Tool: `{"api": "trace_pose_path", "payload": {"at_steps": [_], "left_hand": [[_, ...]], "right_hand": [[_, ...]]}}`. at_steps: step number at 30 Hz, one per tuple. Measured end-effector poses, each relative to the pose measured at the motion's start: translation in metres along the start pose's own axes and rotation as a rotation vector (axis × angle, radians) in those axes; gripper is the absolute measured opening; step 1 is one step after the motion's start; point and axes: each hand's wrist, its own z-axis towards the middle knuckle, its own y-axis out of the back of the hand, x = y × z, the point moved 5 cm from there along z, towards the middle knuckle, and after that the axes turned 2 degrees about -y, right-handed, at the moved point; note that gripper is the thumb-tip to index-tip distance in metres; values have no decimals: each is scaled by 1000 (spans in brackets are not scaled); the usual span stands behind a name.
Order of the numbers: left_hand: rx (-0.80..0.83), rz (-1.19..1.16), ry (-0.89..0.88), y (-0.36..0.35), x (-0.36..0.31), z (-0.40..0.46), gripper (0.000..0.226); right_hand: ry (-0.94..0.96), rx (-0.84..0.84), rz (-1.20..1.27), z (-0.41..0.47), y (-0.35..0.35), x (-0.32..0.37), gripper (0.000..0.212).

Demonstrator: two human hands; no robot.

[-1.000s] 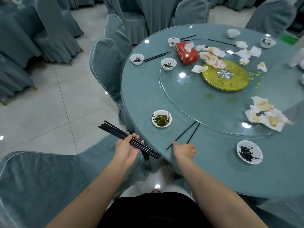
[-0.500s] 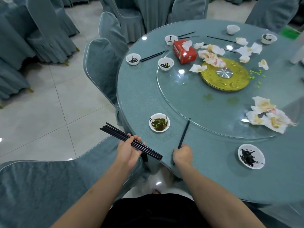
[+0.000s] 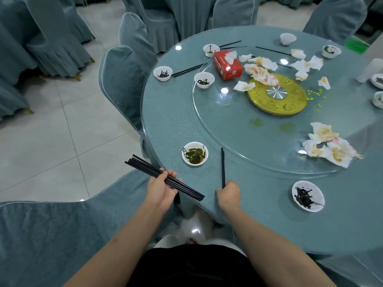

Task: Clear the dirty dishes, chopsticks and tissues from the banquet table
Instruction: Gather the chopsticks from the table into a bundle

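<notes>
Left hand (image 3: 163, 188) off the counter's near-left edge, fingers (image 3: 172, 174) curled round a bundle of black chopsticks (image 3: 163, 177) slanting from upper left to lower right. Right hand (image 3: 229, 195) at the near edge of the round counter (image 3: 165, 121), fingers closed on the near end of a black chopstick pair (image 3: 222, 166) pointing away toward the glass turntable (image 3: 228, 125).

Just left of that pair, small white bowl (image 3: 194, 153) with dark sauce and green bits inside. To the near right, shallow white dish (image 3: 308, 196) smeared with black sauce. Far left on the counter, white bowl (image 3: 163, 73) with black residue, loose chopsticks (image 3: 189, 69) lying beside it. On the turntable's far-left rim, another white bowl (image 3: 204, 79) with dark dregs and a speck of green. Farther back, a bowl (image 3: 211, 50) with dark smears, just beside a red tissue box (image 3: 227, 65) with one white tissue sticking out of its slot. At the far side, a white cup (image 3: 288, 38), contents impossible to tell, and a stained bowl (image 3: 331, 51). At the right edge, partly cut-off dishes (image 3: 377, 80) with dark remains.

Crumpled, stained tissues (image 3: 329, 145) heaped on the turntable's right side; more soiled tissues (image 3: 262, 68) scattered near the gold centre disc (image 3: 276, 96). Green scraps (image 3: 315, 93) just right of the disc.
</notes>
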Motion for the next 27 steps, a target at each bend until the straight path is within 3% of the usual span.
{"api": "trace_pose_path", "payload": {"at_steps": [16,21,27], "left_hand": [[-19,-6,-22,14,6,-8,15],[5,1,-43,14,6,-13,17],[52,22,-60,6,8,-17,21]], "right_hand": [[24,16,-33,-4,11,4,3],[26,50,-33,-5,16,8,12],[55,-3,147,-16,36,16,39]]}}
